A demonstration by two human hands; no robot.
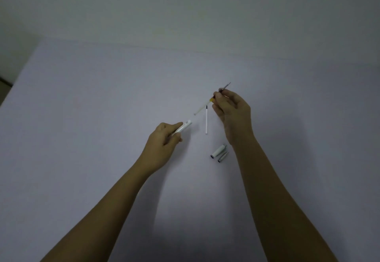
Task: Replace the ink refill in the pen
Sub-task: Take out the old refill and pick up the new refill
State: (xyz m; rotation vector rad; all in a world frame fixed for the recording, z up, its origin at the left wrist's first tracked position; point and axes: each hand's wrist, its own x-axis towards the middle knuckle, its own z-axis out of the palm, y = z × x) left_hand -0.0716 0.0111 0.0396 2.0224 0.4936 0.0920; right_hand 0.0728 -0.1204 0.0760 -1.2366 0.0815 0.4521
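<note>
My left hand grips a white pen barrel, its open end pointing up and to the right. My right hand pinches a thin refill near its metal tip, which sticks out above the fingers; the pale tube slants down-left toward the barrel, with a gap between them. A second white refill with a dark tip lies on the table between the hands. Two small pen parts, a white cap-like piece and a grey cone piece, lie beside my right wrist.
Everything rests on a pale lilac table that runs to a plain wall at the back. The table's left edge slants across the far left of the view.
</note>
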